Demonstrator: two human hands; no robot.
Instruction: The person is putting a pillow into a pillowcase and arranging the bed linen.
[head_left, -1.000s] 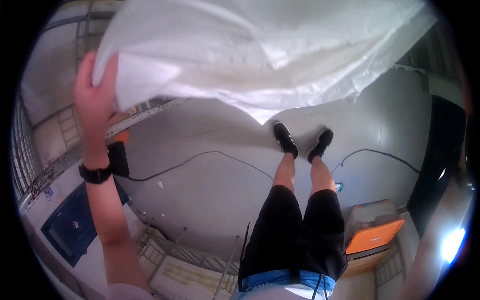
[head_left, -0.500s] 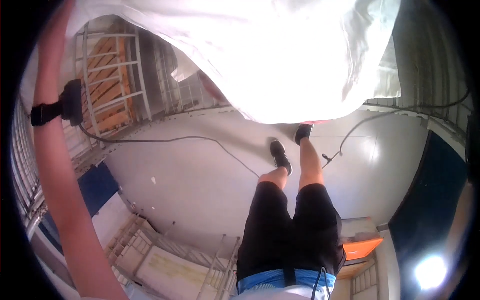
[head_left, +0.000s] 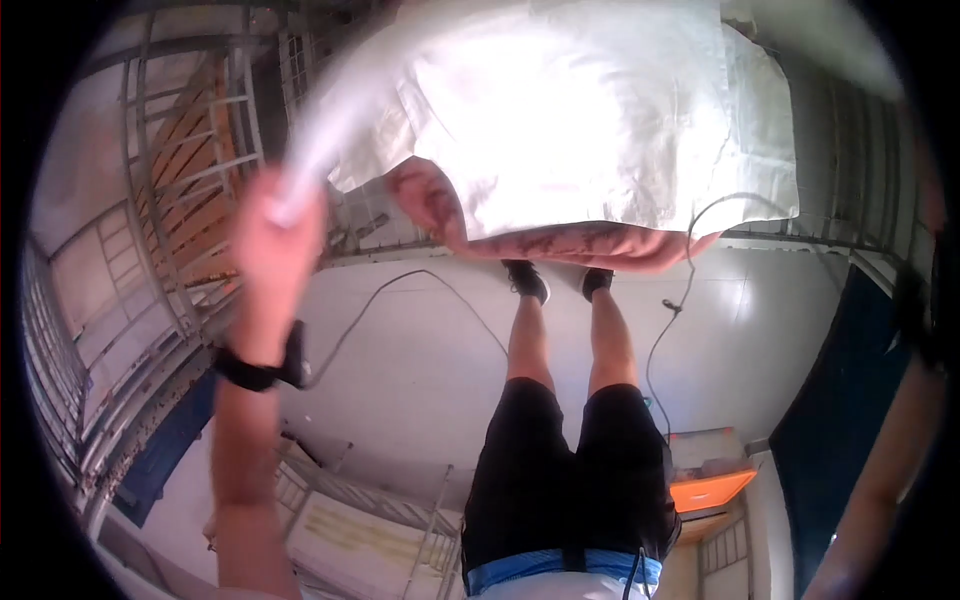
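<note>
A white sheet [head_left: 610,130] is spread over a pink, patterned quilt or pad [head_left: 570,242], whose near edge hangs out below it. My left hand [head_left: 277,235], blurred by motion, is closed on a gathered edge of the white sheet, which streaks up and away to the right. A black strap [head_left: 255,370] is round my left wrist. At the right rim my right forearm [head_left: 885,470] reaches up, with a dark strap at its wrist. My right hand is lost in the dark, blurred rim, so its fingers do not show.
Metal bed frames [head_left: 190,130] with wooden slats stand at the left. Thin cables [head_left: 655,350] trail from both sides over the pale floor [head_left: 400,350]. Behind me are another metal bed frame [head_left: 390,500] and an orange-fronted box [head_left: 712,490]. A dark blue panel [head_left: 820,380] is at the right.
My left hand has come down into view from the upper left, with the sheet edge. The billowing sheet has settled flatter, uncovering the pink edge. My right forearm now shows at the right.
</note>
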